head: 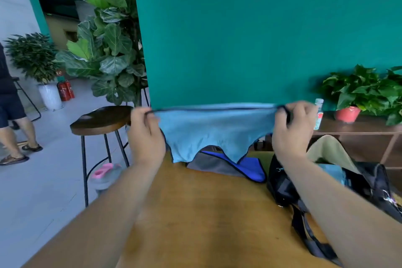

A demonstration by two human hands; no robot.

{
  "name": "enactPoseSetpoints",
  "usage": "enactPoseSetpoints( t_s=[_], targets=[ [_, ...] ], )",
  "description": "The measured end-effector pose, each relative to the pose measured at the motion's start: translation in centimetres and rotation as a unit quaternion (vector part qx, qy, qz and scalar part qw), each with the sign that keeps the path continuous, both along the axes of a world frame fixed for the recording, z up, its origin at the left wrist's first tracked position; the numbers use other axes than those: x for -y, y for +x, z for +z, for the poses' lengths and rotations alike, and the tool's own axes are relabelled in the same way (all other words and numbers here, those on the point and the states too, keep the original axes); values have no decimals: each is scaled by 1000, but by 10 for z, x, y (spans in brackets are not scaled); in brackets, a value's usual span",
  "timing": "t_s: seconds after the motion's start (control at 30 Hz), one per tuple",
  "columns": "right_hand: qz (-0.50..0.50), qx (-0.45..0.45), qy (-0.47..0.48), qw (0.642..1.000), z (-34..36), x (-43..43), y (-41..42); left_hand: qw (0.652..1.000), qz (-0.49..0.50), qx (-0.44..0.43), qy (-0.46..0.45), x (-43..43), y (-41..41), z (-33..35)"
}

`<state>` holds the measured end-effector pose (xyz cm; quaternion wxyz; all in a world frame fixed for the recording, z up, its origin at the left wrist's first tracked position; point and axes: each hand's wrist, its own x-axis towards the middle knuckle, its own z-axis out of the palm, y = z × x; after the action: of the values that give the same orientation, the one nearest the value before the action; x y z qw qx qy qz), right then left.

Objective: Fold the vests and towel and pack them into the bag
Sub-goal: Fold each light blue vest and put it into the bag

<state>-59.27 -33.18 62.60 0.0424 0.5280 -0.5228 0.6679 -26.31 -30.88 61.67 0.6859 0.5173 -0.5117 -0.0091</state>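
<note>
Above the table, 2 hands, left and right, hold a vest stretched between them. Behind it, the other vest lies on the table. The bag sits at the table's right edge. A stool stands left of the table. A shelf behind the bag bears a pot.

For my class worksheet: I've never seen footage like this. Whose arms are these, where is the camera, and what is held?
No machine here: a person wears one camera on the head, looking forward and down, so the arms are their own. The left hand and right hand each pinch the top edge of a light blue cloth, stretched above the wooden table. On the table lie a blue and grey garment and, at the right, an open black bag.
</note>
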Motion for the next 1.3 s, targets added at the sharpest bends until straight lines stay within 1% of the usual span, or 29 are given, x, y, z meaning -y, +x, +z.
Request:
enactPoseSetpoints(
  t_s=[0.07, 0.1, 0.13, 0.17, 0.23, 0.3, 0.37, 0.5, 0.63, 0.73, 0.83, 0.9, 0.97, 1.0, 1.03, 1.07, 1.1, 1.13, 1.2, 1.23, 1.3],
  targets=[
    [22, -37, 29, 999, -58, -31, -1, 993, 69, 41, 83, -27, 0, -59],
    [40, -33, 65, 997, -82, -49, -1, 986, 105, 64, 109, -39, 2, -85],
    [58, -22, 111, 992, -105, -65, 0, 984, 116, 78, 112, -49, 3, -108],
    [68, -14, 154, 986, -127, -80, 0, 986, 99, 82, 110, -62, 3, -129],
    [73, -21, 206, 976, -162, -98, -2, 990, 30, 66, 124, -84, 4, -161],
    [84, -35, 237, 967, -185, -112, -4, 983, -10, 56, 177, -101, 9, -182],
    [92, -35, 251, 963, -195, -121, -5, 972, -22, 53, 229, -110, 15, -197],
    [83, -15, 259, 962, -200, -131, -6, 961, -40, 19, 271, -121, 20, -208],
    [118, -21, 285, 951, -209, -131, -8, 949, -44, 30, 310, -127, 20, -219],
    [161, -51, 344, 924, -219, -126, -14, 935, -55, 56, 346, -127, 23, -223],
    [176, -75, 413, 890, -216, -113, -17, 918, -77, 63, 384, -118, 30, -218],
    [184, -52, 422, 886, -205, -101, -18, 917, -83, 42, 387, -107, 34, -208],
    [186, 18, 392, 901, -192, -94, -17, 934, -77, -14, 348, -97, 35, -196],
    [188, 52, 378, 905, -189, -91, -16, 938, -79, -38, 335, -93, 34, -193],
    [194, 66, 371, 906, -189, -89, -14, 936, -88, -46, 339, -90, 34, -192],
    [203, 55, 378, 901, -192, -90, -13, 928, -108, -36, 354, -89, 33, -195],
    [209, 26, 399, 892, -200, -91, -13, 918, -130, -7, 376, -90, 32, -202],
    [206, -14, 429, 879, -212, -93, -13, 904, -146, 34, 400, -92, 31, -213],
    [180, -100, 486, 849, -236, -100, -16, 880, -142, 130, 433, -102, 29, -235],
    [167, -127, 495, 843, -246, -105, -17, 872, -132, 170, 439, -108, 29, -243],
    [156, -163, 477, 850, -261, -113, -19, 862, -123, 258, 418, -118, 33, -257]
  ],
)
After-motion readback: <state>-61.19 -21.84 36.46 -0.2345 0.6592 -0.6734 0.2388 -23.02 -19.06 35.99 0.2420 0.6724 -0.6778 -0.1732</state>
